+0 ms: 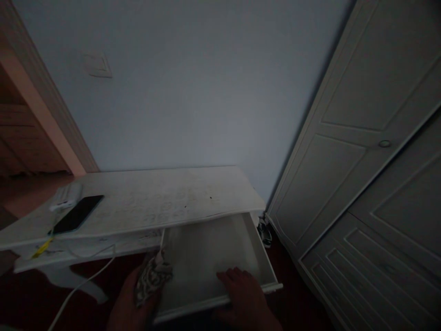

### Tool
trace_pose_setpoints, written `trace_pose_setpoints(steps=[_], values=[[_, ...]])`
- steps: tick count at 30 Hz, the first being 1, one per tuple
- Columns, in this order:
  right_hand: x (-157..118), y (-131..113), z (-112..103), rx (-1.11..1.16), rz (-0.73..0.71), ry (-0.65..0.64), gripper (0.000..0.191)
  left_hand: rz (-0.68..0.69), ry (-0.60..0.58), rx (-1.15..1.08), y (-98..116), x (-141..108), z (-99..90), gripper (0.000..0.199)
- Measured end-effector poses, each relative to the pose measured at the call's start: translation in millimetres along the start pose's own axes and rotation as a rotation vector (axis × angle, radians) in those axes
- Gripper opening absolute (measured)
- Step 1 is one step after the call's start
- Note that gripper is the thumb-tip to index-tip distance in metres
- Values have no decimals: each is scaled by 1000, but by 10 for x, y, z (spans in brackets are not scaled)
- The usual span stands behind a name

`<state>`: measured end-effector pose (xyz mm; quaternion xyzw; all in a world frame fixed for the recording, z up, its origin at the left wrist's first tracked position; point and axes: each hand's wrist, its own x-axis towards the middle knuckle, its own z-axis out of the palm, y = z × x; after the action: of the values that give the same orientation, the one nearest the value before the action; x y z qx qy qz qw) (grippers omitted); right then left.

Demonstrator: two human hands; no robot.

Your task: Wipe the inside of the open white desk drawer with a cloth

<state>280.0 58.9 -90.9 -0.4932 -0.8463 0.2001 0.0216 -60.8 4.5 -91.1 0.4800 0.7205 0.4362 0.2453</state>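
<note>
A white drawer point(206, 248) is pulled out from the right part of the white table point(220, 188), and its inside shows a bare pale bottom. In my left hand point(129, 299) is a bunched, dark-and-light patterned cloth point(153, 278), held at the drawer's left side wall. My right hand point(243, 292) laps over the drawer's front panel, fingers on the inner side, apparently gripping it. Part of that hand below the panel is dark and hard to make out.
A black phone point(77, 214) and a white power strip point(66, 196) lie at the table's left. From there a white cable point(82, 282) hangs down, near a yellow tag point(42, 248). A grey wardrobe point(330, 184) stands on the right, with shoes point(264, 232) on the floor beside it.
</note>
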Motion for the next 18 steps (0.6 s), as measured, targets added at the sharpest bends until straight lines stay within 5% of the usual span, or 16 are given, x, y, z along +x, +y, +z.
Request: trace_pose_setpoints(steps=[9,18], values=[[-33,-71,-78,8,22,2,96,-15,71,24,410,718,167,76],[7,-1,20,5,25,-13,97,147,-143,364,-58,155,-60,55]])
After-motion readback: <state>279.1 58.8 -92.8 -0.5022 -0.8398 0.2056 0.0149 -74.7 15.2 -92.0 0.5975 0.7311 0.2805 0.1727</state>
